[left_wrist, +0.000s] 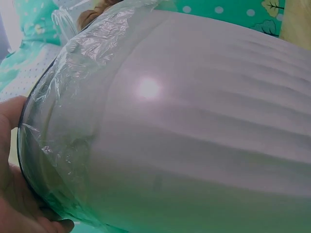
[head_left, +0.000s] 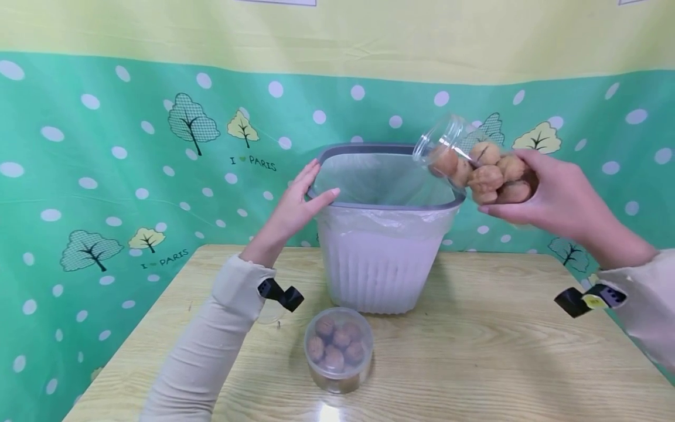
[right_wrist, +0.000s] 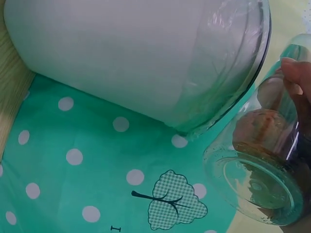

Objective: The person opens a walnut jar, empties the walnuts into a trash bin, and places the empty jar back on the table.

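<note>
A white trash bin (head_left: 379, 264) with a grey rim stands on the table, lined with a clear plastic bag (left_wrist: 104, 41). My left hand (head_left: 295, 202) holds the bin's left rim, thumb over the opening and fingers along the outer side. My right hand (head_left: 559, 190) grips a clear jar (head_left: 448, 132) full of walnuts (head_left: 486, 179). The jar lies tilted on its side, its uncapped mouth towards the left, over the bin's right rim. In the right wrist view, the jar's base (right_wrist: 252, 189) faces the camera, and part of the hand is cut off.
A round clear container (head_left: 337, 381) with walnuts inside and a translucent lid stands in front of the bin. Beside my left wrist, a clear round disc (head_left: 270, 313) lies on the wooden table (head_left: 506, 351). A green dotted cloth (head_left: 158, 135) hangs behind.
</note>
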Action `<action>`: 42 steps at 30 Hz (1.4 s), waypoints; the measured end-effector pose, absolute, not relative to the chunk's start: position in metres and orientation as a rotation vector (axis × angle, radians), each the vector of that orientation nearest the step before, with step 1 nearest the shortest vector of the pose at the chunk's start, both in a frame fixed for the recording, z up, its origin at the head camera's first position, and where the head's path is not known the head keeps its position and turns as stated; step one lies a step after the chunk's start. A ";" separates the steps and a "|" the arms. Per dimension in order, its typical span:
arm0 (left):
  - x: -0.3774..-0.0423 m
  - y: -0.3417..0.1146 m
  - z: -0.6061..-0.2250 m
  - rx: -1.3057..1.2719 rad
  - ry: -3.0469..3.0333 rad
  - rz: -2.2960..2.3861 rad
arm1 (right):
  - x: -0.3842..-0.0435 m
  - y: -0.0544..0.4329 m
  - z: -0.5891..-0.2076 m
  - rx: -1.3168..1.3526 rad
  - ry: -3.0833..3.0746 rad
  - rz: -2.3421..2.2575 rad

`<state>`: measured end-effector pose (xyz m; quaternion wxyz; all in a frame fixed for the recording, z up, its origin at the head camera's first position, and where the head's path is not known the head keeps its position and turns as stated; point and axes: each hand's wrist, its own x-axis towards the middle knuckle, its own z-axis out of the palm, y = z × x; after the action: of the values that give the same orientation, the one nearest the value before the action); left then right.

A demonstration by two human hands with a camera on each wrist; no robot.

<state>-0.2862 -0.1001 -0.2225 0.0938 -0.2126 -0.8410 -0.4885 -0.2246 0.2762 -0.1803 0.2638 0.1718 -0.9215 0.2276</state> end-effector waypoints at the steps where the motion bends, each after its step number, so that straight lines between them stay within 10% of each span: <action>1: -0.287 -0.100 -0.222 -0.625 -2.498 -1.449 | -0.226 0.276 -0.179 0.468 -2.489 0.601; 42: -0.292 -0.090 -0.219 -0.493 -2.490 -1.567 | -0.287 0.272 -0.162 0.605 -2.423 0.319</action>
<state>-0.2922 -0.0903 -0.2194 0.0790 -0.1647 -0.8321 -0.5236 -0.2870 0.2719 -0.1618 0.3067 0.2288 -0.9160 0.1205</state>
